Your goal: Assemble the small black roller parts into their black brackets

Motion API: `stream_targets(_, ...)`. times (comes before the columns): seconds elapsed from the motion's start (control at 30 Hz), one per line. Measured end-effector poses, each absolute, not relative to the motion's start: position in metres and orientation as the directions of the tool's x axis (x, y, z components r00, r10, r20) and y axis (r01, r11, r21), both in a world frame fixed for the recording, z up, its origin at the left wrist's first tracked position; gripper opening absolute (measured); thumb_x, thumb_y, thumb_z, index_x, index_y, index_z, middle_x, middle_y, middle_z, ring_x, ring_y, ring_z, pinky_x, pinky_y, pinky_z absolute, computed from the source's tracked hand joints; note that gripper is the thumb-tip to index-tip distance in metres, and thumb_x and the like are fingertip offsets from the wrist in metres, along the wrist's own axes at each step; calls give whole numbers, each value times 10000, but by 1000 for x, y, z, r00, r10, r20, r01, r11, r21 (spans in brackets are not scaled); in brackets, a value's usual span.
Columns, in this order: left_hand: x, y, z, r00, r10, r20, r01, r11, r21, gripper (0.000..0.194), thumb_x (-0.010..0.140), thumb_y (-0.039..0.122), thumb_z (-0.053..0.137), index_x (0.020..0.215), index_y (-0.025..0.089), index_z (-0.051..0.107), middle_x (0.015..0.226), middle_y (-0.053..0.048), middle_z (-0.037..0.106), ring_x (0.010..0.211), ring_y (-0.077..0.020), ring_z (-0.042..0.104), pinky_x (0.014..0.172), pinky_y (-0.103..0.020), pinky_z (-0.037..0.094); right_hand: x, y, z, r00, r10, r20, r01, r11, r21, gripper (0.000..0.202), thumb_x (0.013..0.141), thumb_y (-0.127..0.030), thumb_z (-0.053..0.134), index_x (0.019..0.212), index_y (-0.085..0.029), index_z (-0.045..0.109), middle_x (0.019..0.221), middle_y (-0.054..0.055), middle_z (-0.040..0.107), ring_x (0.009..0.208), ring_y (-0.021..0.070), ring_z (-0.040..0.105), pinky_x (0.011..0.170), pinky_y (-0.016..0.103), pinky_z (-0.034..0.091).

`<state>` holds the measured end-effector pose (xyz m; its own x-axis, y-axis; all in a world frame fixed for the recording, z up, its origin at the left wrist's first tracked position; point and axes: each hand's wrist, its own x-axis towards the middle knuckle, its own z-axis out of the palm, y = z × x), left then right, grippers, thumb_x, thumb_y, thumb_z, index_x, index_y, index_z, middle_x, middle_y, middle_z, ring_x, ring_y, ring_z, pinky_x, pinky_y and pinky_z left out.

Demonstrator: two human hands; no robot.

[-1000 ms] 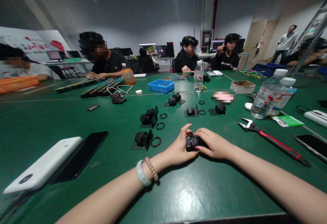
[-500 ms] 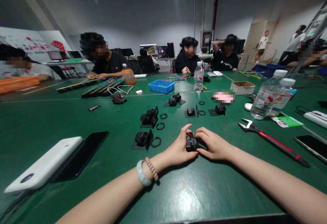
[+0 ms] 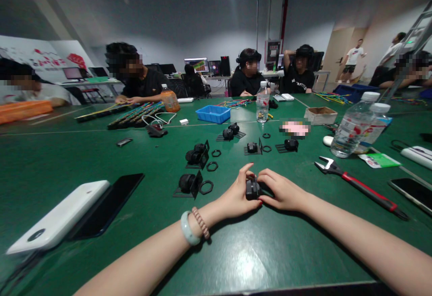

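A black threaded fitting, perhaps a cable gland, is held between my two hands just above or on the green table. My left hand grips it from the left, with thumb below and fingers curled above. From the right, my right hand closes its fingertips on the same fitting, whose far side is partly hidden. Beyond my hands lie similar black fittings on slotted brackets. Loose black hex nuts, among them one nut and another nut, lie beside them.
An adjustable wrench with red-black handle lies to the right, near water bottles and a phone. At left are a white power bank and a dark phone. A blue tray stands farther back. Co-workers sit across the table.
My hands and the fitting stay in nearly the same place. In the background, a standing person near the door has moved slightly right, and seated co-workers have shifted a little.
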<state>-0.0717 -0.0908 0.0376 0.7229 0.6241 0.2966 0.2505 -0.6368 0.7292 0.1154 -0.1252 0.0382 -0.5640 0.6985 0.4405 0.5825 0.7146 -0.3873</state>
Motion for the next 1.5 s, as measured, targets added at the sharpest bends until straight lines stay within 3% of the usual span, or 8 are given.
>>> stream_targets(1.5,-71,-92,39,718,634,288,243,-616,749,898,618,139,628,1301,229,52,1095,-65,397,976,-173,454,888,-374,378,117,-124,43,-563,726,394,602,687,-407,330,794,-277,534,1089,-154,453,1015,110,538,939,218,500,803,375,442)
